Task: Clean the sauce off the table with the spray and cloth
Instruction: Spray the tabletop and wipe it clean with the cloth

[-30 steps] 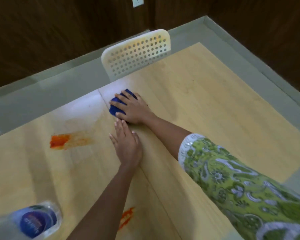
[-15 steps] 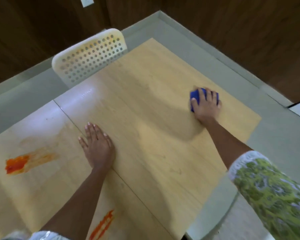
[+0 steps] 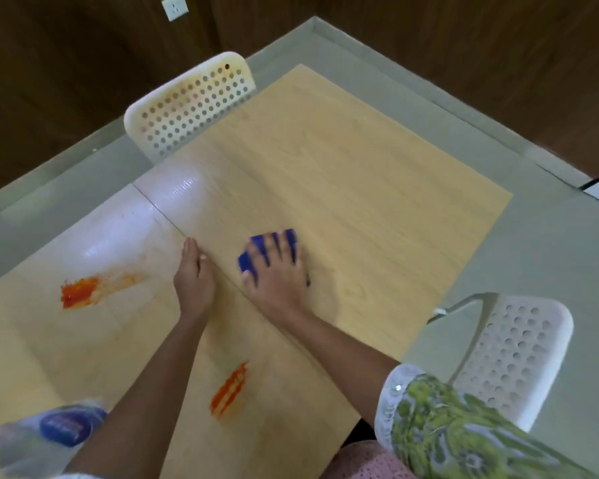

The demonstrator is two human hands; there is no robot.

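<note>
My right hand (image 3: 279, 276) presses flat, fingers spread, on a blue cloth (image 3: 247, 263) near the middle of the light wooden table (image 3: 360, 188). Just to its left, my left hand (image 3: 192, 281) lies flat on the table along the seam between the two tabletops. An orange-red sauce smear (image 3: 80, 292) sits to the left of my left hand. Close to me, between my forearms, lies a second sauce streak (image 3: 230, 388). The spray bottle (image 3: 59, 426), clear with a blue label, stands blurred at the bottom left.
A white perforated chair (image 3: 191, 105) stands at the table's far edge and another chair (image 3: 512, 354) at the near right. Grey floor surrounds the table, with dark wood walls behind. The table's right edge is close to the second chair.
My right hand has swept the cloth from the far right of the table back to the middle, beside my left hand. The left hand stays flat in place.
</note>
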